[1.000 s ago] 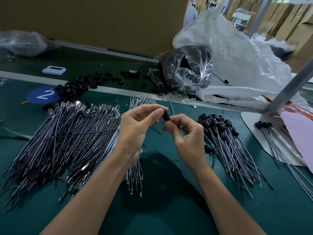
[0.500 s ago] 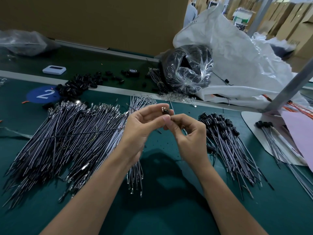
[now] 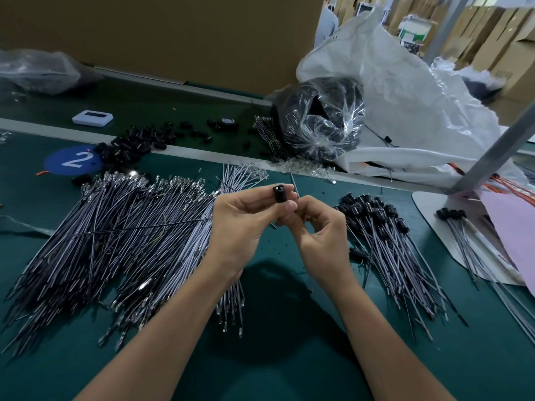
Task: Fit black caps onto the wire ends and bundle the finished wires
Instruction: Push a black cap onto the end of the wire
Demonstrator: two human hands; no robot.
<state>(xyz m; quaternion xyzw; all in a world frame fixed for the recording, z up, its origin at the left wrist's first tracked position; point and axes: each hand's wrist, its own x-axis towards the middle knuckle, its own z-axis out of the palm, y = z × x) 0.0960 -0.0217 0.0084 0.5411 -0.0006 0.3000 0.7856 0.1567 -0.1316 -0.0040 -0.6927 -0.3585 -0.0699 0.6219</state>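
Two hands meet above the green belt [image 3: 275, 357]. My left hand [image 3: 240, 224] pinches one black cap [image 3: 280, 193] between thumb and forefinger, open end up. My right hand [image 3: 315, 235] sits just beside and below it with the fingers curled tight; what they pinch is hidden, so I cannot tell. Left of the hands lies the spread of uncapped wires [image 3: 115, 241]. The capped wires [image 3: 390, 235] lie to the right, caps at the far end. Loose caps [image 3: 130, 143] are heaped near a blue disc [image 3: 72, 160] marked 2.
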